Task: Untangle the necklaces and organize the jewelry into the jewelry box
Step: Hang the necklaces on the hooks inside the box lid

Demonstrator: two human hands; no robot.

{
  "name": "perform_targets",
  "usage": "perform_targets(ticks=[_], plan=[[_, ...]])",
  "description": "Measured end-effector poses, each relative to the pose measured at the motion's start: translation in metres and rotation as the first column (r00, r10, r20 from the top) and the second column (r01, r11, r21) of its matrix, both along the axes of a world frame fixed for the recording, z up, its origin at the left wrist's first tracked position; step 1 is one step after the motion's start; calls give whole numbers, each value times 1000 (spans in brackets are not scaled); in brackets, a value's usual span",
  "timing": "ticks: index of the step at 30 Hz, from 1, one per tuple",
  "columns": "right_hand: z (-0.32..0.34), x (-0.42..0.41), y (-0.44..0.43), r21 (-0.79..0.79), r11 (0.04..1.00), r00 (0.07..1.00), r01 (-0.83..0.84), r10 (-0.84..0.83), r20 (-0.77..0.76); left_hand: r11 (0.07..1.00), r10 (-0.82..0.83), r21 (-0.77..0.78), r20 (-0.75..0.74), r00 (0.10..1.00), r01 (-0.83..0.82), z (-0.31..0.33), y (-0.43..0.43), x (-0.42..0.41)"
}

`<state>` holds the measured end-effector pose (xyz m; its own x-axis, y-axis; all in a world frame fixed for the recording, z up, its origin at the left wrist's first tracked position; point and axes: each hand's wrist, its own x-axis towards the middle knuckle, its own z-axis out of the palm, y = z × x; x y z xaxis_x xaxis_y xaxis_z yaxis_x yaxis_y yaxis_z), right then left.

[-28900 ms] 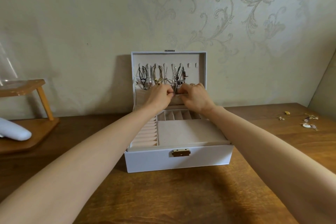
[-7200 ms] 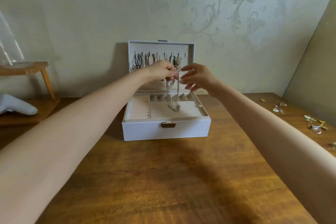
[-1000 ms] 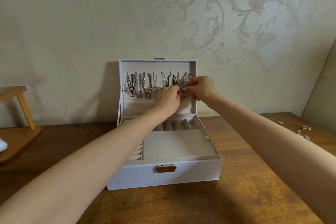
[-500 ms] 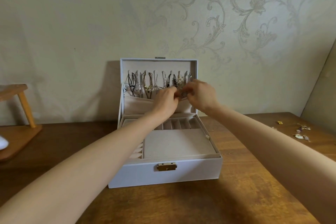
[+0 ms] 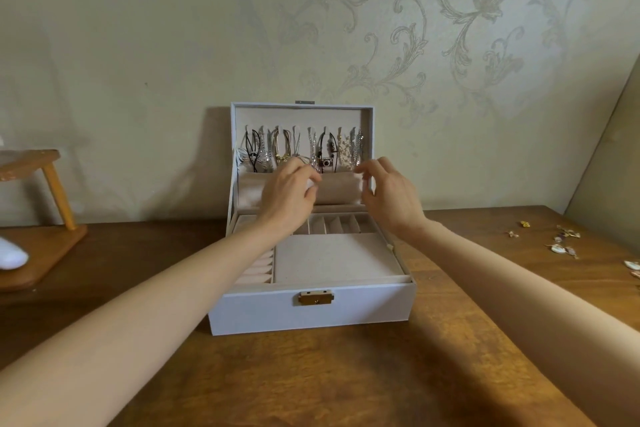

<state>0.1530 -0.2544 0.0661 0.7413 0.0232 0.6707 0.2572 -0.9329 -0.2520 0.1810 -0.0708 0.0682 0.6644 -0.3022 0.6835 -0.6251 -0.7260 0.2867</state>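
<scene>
Open jewelry box (image 5: 263,308) on the table (image 5: 346,374); necklaces (image 5: 282,149) hang separated in its lid. Left hand (image 5: 287,194) curls at the lid pocket (image 5: 339,189), grasp unclear; right hand (image 5: 389,198) released. Small jewelry pieces (image 5: 559,248) lie loose far right, unboxed.

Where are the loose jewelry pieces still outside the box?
The loose pieces lie scattered on the table at the head view's far right, right of the jewelry box.
</scene>
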Motion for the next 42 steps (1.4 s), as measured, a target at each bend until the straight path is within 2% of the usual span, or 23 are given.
perform_targets(ticks=[2,4,7,10,13,16,18,25,42], plan=[[-11,-9,2,61,996,997,62,-58,-60,995,92,48,-2,996,-92,-6,18,-10],[-19,-17,3,147,981,977,125,-96,-189,972,215,105,-39,976,-210,-12,36,-21],[-19,-29,5,330,921,884,207,-32,-466,946,305,149,-120,945,-287,-16,55,-38],[-16,-40,7,333,903,793,272,-15,-609,945,327,83,-145,934,-318,-15,66,-55],[-15,-51,13,322,900,785,295,-37,-618,927,329,-71,-313,891,-367,-15,71,-71],[-16,-63,16,357,877,784,321,-35,-620,863,206,-244,-629,750,-442,-18,73,-78],[-15,-69,19,372,868,788,330,-36,-614,847,168,-236,-732,660,-477,-20,75,-78],[-11,-89,18,369,866,788,337,-45,-613,888,200,-155,-718,666,-433,-16,75,-96],[-17,-203,-27,375,817,791,438,-152,-593,946,121,-135,-699,705,-296,-23,32,-180]])
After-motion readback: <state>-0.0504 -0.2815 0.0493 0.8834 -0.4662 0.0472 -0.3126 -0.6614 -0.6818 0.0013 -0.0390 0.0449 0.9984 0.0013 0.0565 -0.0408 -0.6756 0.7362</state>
